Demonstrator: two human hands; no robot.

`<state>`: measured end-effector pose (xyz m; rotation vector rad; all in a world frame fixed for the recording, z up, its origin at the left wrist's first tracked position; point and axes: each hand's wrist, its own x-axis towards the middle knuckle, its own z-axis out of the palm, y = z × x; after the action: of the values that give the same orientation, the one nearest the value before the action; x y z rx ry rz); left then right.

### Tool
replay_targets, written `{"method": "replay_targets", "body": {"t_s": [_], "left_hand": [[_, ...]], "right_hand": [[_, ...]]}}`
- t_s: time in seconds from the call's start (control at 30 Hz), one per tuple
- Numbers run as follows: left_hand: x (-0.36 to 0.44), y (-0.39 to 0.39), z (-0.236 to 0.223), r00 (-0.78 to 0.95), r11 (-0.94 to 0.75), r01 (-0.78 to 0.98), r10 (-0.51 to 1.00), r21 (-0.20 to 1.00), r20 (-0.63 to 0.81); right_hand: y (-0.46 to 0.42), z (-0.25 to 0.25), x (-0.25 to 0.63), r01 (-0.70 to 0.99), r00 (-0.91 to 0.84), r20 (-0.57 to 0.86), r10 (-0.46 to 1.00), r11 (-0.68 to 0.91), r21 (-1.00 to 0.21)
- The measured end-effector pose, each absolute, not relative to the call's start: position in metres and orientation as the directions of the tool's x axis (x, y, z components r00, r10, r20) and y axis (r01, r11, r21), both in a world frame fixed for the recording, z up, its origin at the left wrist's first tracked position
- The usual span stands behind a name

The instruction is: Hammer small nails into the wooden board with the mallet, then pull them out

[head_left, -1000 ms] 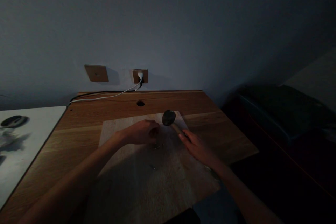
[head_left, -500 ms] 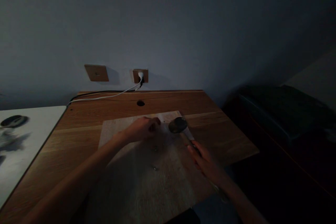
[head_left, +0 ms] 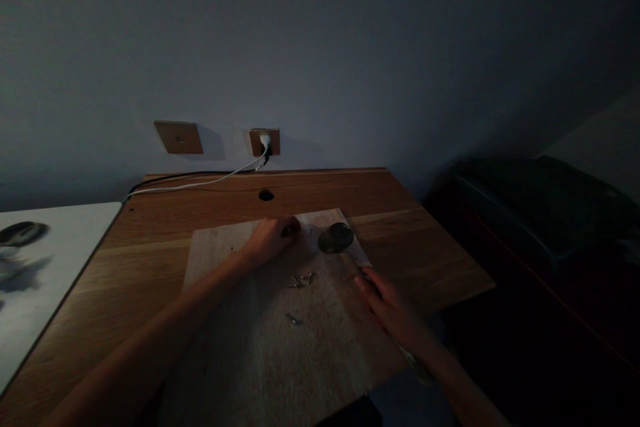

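Note:
My right hand (head_left: 387, 300) is wrapped around the handle of a mallet (head_left: 336, 238) with a dark, rounded head. The head hovers over the far right part of a pale wooden board (head_left: 280, 353). To its left, my left hand (head_left: 273, 239) is low over the board's far part with its fingers curled together; whatever they may hold is hidden. A tiny dark mark shows on the board between the fingers and the mallet head. Nearer to me lie several small shiny screws or nails (head_left: 303, 280) in a loose cluster, and a single one (head_left: 294, 319) lies apart from them.
The board rests on a wooden tabletop (head_left: 400, 233) with a round cable hole (head_left: 266, 195). White and black cables run from a wall socket (head_left: 265, 141). A white surface (head_left: 60, 280) adjoins at left. A dark bulky object (head_left: 545, 207) stands right of the table.
The mallet first swung right and toward me, then stayed nearly in place. My left hand shifted slightly left, away from the small screws or nails, which show more clearly now.

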<state>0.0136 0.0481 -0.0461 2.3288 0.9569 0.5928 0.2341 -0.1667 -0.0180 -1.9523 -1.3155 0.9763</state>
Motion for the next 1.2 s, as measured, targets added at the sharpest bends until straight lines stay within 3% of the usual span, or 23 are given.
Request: {"method": "replay_targets", "body": {"t_s": [0.2, 0.5, 1.0, 1.2], "left_hand": [[0.016, 0.049, -0.048, 0.666, -0.633, 0.490, 0.716, 0.600, 0.211], [0.016, 0.050, -0.050, 0.623, -0.578, 0.509, 0.758, 0.638, 0.191], [0.011, 0.058, -0.055, 0.646, -0.589, 0.484, 0.739, 0.647, 0.191], [-0.004, 0.049, -0.029, 0.765, -0.683, 0.461, 0.630, 0.567, 0.137]], "right_hand": [[-0.163, -0.012, 0.231, 0.505, 0.283, -0.297, 0.912, -0.405, -0.762], [-0.135, -0.008, 0.229, 0.446, 0.195, -0.276, 0.941, -0.336, -0.830], [-0.114, 0.001, 0.208, 0.701, 0.129, -0.122, 0.984, -0.177, -0.691], [-0.111, 0.003, 0.213, 0.711, 0.098, -0.127, 0.987, -0.159, -0.685]]}}
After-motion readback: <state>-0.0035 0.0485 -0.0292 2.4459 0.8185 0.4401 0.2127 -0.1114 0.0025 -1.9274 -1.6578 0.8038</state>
